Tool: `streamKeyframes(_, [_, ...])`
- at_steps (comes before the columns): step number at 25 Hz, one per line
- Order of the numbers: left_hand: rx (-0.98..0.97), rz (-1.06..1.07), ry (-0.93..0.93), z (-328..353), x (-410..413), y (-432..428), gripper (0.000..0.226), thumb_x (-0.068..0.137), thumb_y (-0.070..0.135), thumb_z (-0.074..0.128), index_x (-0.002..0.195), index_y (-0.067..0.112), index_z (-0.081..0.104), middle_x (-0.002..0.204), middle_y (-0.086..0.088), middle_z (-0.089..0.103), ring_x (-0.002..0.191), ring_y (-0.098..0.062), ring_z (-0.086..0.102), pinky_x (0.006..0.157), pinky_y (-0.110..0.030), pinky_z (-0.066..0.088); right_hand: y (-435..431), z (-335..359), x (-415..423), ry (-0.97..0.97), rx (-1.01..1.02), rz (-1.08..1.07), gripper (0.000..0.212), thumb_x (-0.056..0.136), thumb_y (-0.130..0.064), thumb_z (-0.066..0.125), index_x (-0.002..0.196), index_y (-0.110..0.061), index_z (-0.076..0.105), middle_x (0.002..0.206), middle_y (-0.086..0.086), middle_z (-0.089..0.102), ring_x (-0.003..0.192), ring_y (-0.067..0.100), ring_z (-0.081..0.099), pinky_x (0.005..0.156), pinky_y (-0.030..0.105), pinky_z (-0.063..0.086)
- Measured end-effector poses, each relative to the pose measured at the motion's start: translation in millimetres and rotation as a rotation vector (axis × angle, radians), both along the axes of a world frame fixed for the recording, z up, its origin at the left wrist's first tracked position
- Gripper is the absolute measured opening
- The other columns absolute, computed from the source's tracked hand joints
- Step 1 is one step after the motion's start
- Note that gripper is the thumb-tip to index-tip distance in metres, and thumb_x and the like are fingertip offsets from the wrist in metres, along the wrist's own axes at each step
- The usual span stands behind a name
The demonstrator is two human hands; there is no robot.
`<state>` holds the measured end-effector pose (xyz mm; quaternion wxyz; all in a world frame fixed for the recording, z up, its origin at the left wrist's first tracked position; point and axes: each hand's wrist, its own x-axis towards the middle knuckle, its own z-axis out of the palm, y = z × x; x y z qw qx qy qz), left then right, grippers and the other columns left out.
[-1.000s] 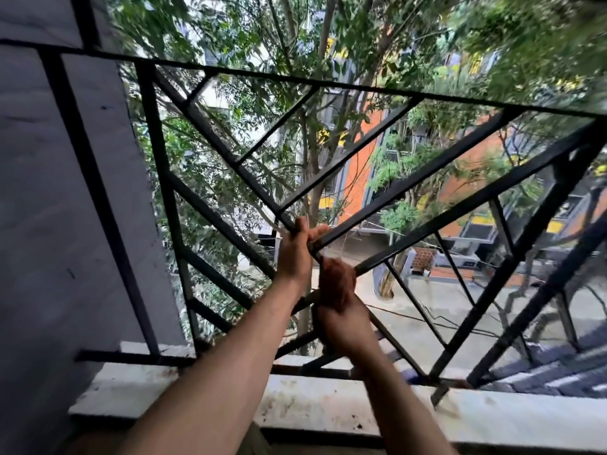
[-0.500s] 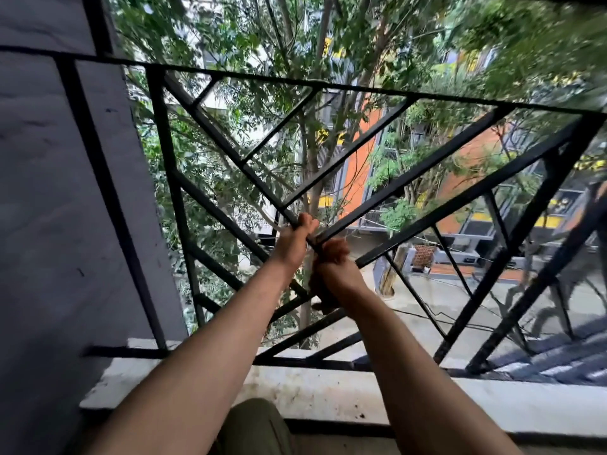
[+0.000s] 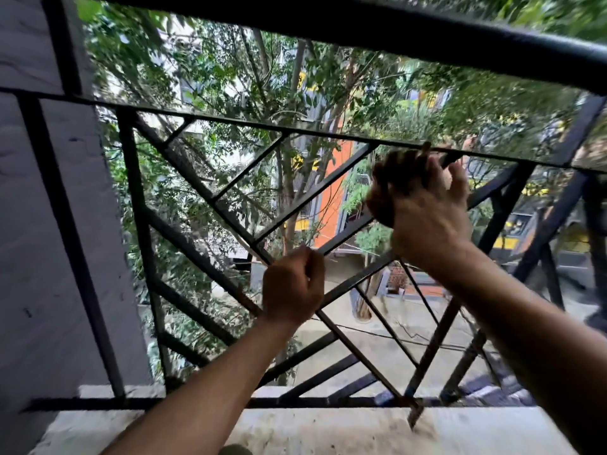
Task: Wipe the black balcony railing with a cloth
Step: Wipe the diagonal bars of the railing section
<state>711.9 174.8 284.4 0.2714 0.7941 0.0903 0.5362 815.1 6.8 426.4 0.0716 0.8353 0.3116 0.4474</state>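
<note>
Head view: right hand (image 3: 427, 208), fist wrapped round the dark cloth (image 3: 391, 182), has swept from centre to upper right along the railing (image 3: 394, 31). Left hand (image 3: 292, 287) clenches a centre bar. Wiping looks to be progressing.

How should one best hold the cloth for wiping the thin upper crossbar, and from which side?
Probably bunched in the palm, as the right hand holds the cloth now. Come from the balcony side, below the crossbar, and close the hand over it: the bar is narrow, so the cloth can wrap it.
</note>
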Motion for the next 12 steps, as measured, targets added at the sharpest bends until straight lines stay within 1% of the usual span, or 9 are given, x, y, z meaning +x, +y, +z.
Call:
streamKeyframes(1, [0.009,-0.083,0.018,13.5,7.0,-1.6,0.023,0.100,0.036,0.048,0.093,0.019,0.061,0.080,0.001,0.063,0.071,-0.015,0.058,0.061,-0.025,0.034,-2.1,6.4,8.6,-0.015,-0.114,-0.068,0.079,0.076,-0.027,0.067,0.152,-0.028,0.042,0.155,0.010,0.037,0.141,0.036,0.025,0.110,0.048,0.015])
streamKeyframes(2, [-0.013,-0.168,0.091,26.7,15.8,-3.1,0.028,0.100,0.039,0.049,0.112,0.017,0.061,0.101,0.000,0.065,0.088,-0.014,0.060,0.071,-0.025,0.041,-2.1,11.2,9.9,0.003,-0.175,-0.117,0.067,0.081,-0.028,0.064,0.146,-0.030,0.049,0.152,0.008,0.041,0.137,0.035,0.029,0.106,0.047,0.018])
streamKeyframes(3, [-0.059,-0.268,0.202,37.2,26.1,-4.1,0.039,0.100,0.042,0.049,0.130,0.017,0.054,0.120,0.000,0.061,0.105,-0.015,0.057,0.083,-0.027,0.044,-1.1,13.7,8.7,0.047,-0.195,-0.147,0.057,0.084,-0.029,0.060,0.141,-0.031,0.055,0.149,0.007,0.042,0.135,0.034,0.029,0.105,0.047,0.019])
streamKeyframes(4, [-0.129,-0.363,0.329,44.6,34.8,-7.6,0.048,0.101,0.043,0.049,0.141,0.017,0.046,0.131,0.002,0.055,0.115,-0.016,0.054,0.092,-0.030,0.044,0.4,15.1,6.1,0.054,-0.190,-0.157,0.050,0.086,-0.030,0.057,0.136,-0.031,0.059,0.150,0.006,0.041,0.136,0.033,0.027,0.107,0.048,0.017])
streamKeyframes(5, [-0.132,-0.376,0.427,46.7,43.3,-10.9,0.051,0.102,0.044,0.048,0.146,0.019,0.040,0.135,0.003,0.053,0.119,-0.019,0.054,0.097,-0.033,0.044,0.9,14.7,2.9,0.036,-0.180,-0.177,0.048,0.088,-0.032,0.055,0.135,-0.030,0.060,0.151,0.007,0.038,0.139,0.034,0.023,0.109,0.050,0.015])
streamKeyframes(7, [0.008,-0.252,0.460,38.2,57.8,-14.1,0.048,0.103,0.044,0.044,0.145,0.023,0.039,0.131,-0.003,0.057,0.114,-0.027,0.059,0.095,-0.042,0.050,-4.0,12.8,2.6,-0.143,-0.188,-0.191,0.052,0.090,-0.036,0.051,0.141,-0.024,0.056,0.154,0.011,0.036,0.143,0.037,0.020,0.113,0.053,0.012])
streamKeyframes(9, [-0.017,-0.233,0.402,33.7,61.5,-14.9,0.040,0.102,0.044,0.042,0.139,0.030,0.044,0.121,-0.003,0.062,0.106,-0.028,0.063,0.087,-0.042,0.052,-5.2,6.1,6.7,-0.292,-0.330,-0.139,0.058,0.092,-0.030,0.048,0.149,-0.017,0.048,0.157,0.013,0.036,0.143,0.039,0.024,0.115,0.054,0.017])
streamKeyframes(10, [-0.050,-0.229,0.378,33.1,63.4,-13.4,0.035,0.101,0.042,0.044,0.135,0.032,0.047,0.117,-0.002,0.064,0.102,-0.028,0.064,0.081,-0.039,0.051,-1.9,2.4,9.6,-0.248,-0.446,-0.088,0.058,0.093,-0.027,0.047,0.150,-0.017,0.047,0.157,0.013,0.037,0.143,0.039,0.025,0.115,0.054,0.022])
streamKeyframes(12, [-0.081,-0.176,0.344,33.6,61.7,-13.6,0.024,0.100,0.032,0.047,0.123,0.028,0.054,0.106,-0.005,0.067,0.094,-0.030,0.065,0.069,-0.034,0.042,2.1,6.4,11.9,-0.058,-0.551,0.045,0.052,0.090,-0.026,0.048,0.140,-0.022,0.057,0.151,0.009,0.047,0.139,0.036,0.036,0.114,0.050,0.034])
